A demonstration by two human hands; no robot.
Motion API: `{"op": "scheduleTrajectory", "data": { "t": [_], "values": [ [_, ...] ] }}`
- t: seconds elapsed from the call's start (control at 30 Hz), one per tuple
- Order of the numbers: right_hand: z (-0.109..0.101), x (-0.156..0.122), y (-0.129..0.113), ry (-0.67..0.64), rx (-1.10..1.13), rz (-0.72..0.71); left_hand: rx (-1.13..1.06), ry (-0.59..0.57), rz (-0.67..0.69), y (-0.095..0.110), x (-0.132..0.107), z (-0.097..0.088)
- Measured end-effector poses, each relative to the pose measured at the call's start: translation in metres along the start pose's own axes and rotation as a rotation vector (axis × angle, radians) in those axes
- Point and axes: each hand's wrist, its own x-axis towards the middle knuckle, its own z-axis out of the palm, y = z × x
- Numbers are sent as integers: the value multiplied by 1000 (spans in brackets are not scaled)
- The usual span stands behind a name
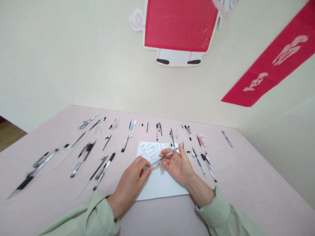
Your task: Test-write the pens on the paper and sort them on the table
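Clear plastic pen (162, 158), thin, dark refill inside, held slantwise just above the white paper sheet (159, 186), low end to the left, high end to the right. Left hand (133, 180) has its fingers (147, 169) closed on the low end. Right hand (178, 165) pinches the high end between thumb and fingers (182, 151). Both hands grip the same pen, which looks whole from here; whether the tip is out cannot be told.

The sheet has small handwriting across its top part and is blank lower down, so some writing is already on it.

Progress as laid out: a row of pens and loose parts on the left (82, 159), several looking split into barrels, refills and caps. Another cluster of black-and-clear pens on the right (204, 162) sits just beside the right hand. More small pieces lie along the far edge, and one single pen (226, 138) is well apart at far right. Only one pen is in hand; all the rest lie untouched.

Pale pink surface (246, 183) carries everything. Light green sleeves (98, 213) show at the bottom. Cream wall behind holds a red cartoon-shaped poster (180, 24) and a red banner with pale lettering (275, 62). A strip of wooden floor (8, 134) shows at far left.
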Motion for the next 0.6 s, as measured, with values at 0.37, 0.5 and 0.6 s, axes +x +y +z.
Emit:
{"op": "scheduleTrajectory", "data": {
  "t": [0.37,0.5,0.6],
  "values": [
    [-3,1,0,37,44,-27,-26,-10,12,-1,1,1],
    [-2,1,-1,45,36,-27,-30,-15,3,-2,0,1],
    [-2,1,-1,45,39,-24,-36,-13,1,-3,0,1]
  ]
}}
